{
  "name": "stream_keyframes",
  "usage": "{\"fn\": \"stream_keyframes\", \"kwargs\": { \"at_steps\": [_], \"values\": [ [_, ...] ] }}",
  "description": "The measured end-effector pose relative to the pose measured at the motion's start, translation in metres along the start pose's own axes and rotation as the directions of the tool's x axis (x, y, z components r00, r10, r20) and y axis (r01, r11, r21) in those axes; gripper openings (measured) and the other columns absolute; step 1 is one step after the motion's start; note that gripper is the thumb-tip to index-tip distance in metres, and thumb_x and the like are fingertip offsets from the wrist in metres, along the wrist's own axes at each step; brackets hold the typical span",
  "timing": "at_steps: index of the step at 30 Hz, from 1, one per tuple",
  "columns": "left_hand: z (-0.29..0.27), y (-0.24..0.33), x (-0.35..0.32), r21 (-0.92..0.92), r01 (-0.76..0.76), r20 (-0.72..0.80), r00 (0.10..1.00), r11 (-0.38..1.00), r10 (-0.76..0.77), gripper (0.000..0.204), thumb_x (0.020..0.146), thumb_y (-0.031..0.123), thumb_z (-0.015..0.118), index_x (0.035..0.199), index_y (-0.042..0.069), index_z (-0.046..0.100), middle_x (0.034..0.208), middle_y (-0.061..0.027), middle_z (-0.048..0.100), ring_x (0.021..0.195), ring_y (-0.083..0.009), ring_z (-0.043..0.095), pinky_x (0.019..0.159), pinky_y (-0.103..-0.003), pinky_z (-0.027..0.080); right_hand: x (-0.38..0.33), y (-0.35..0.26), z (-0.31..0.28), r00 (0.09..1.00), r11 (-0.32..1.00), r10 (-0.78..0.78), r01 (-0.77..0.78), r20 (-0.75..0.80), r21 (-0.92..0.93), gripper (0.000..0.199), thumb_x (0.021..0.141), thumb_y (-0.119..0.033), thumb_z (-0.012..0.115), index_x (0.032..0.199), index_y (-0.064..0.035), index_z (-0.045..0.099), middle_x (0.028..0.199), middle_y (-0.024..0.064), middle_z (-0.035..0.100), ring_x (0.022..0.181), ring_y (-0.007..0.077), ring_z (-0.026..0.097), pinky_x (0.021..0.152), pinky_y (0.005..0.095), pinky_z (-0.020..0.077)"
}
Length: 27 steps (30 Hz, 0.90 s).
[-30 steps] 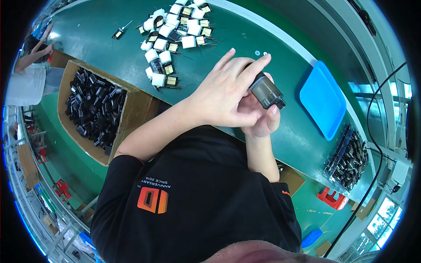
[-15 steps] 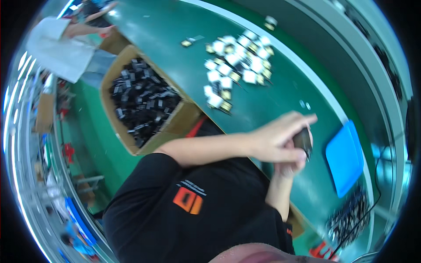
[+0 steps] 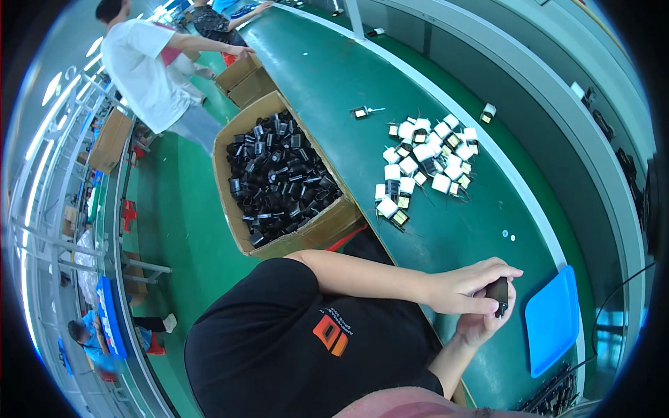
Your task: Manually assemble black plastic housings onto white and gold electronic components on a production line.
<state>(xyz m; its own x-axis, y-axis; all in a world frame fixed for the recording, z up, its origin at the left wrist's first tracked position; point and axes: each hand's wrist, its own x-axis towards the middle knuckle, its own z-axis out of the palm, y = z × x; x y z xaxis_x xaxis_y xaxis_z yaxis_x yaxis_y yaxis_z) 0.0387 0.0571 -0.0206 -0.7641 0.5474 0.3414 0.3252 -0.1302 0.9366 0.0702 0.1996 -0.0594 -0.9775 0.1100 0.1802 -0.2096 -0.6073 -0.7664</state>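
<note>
View is swung left; dark case (image 3: 497,291) is still gripped between left hand (image 3: 461,289) and right hand (image 3: 482,325), handling uninterrupted. White parts (image 3: 441,183) are left untouched.

Fisheye view of my worktop (image 3: 327,76), brightly and fairly evenly lit.
White strip lights (image 3: 52,87) glare at upper left; a pale sheen lies on the worktop's far end. Straight edges bow toward the dark, blue-fringed rim. My left grip (image 3: 463,290) is well lit; the dark part (image 3: 497,291) shows little detail.
</note>
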Motion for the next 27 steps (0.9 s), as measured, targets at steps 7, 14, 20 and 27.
{"fn": "stream_keyframes", "kwargs": {
  "at_steps": [7,14,20,27],
  "values": [
    [-0.119,0.061,-0.069,0.439,0.131,-0.323,0.946,0.889,0.020,0.056,0.075,0.021,0.078,0.125,0.005,0.059,0.120,-0.0138,0.062,0.111,-0.0286,0.059,0.098,-0.042,0.044,-0.108,-0.198,-0.160,0.829,0.425,0.555,-0.202,0.077,-0.882,0.051,0.068,-0.019,0.082,0.110,0.0018,0.060,0.105,0.0101,0.061,0.095,0.0192,0.061,0.079,0.0300,0.0487],
    [-0.273,0.006,-0.196,0.556,0.678,-0.828,0.402,0.481,0.391,0.006,0.084,0.003,0.065,0.089,0.000,0.067,0.081,-0.0076,0.065,0.079,-0.0166,0.062,0.074,-0.029,0.049,-0.286,-0.127,-0.307,0.463,-0.140,0.431,-0.814,-0.775,-0.564,0.024,0.068,0.005,0.071,0.090,0.0039,0.062,0.078,0.0025,0.060,0.072,0.0131,0.056,0.061,0.0313,0.0459],
    [-0.292,-0.051,-0.267,0.297,0.760,-0.867,0.469,0.578,-0.171,0.061,0.094,0.010,0.058,0.144,0.000,0.025,0.136,-0.0226,0.048,0.128,-0.0298,0.048,0.112,-0.037,0.033,-0.281,-0.082,-0.314,0.637,-0.401,0.379,-0.541,-0.671,-0.740,0.028,0.078,-0.006,0.071,0.103,0.0047,0.065,0.088,0.0154,0.068,0.079,0.0219,0.062,0.075,0.0358,0.0504],
    [-0.277,-0.056,-0.285,0.265,0.841,-0.832,0.447,0.472,-0.328,0.057,0.101,0.018,0.044,0.146,-0.005,0.019,0.147,-0.0242,0.040,0.139,-0.0342,0.038,0.115,-0.038,0.028,0.007,-0.107,-0.056,0.400,0.279,0.910,-0.404,0.106,-0.871,0.022,0.084,-0.016,0.071,0.098,0.0018,0.071,0.087,0.0127,0.071,0.079,0.0205,0.067,0.072,0.0322,0.0522]
  ]
}}
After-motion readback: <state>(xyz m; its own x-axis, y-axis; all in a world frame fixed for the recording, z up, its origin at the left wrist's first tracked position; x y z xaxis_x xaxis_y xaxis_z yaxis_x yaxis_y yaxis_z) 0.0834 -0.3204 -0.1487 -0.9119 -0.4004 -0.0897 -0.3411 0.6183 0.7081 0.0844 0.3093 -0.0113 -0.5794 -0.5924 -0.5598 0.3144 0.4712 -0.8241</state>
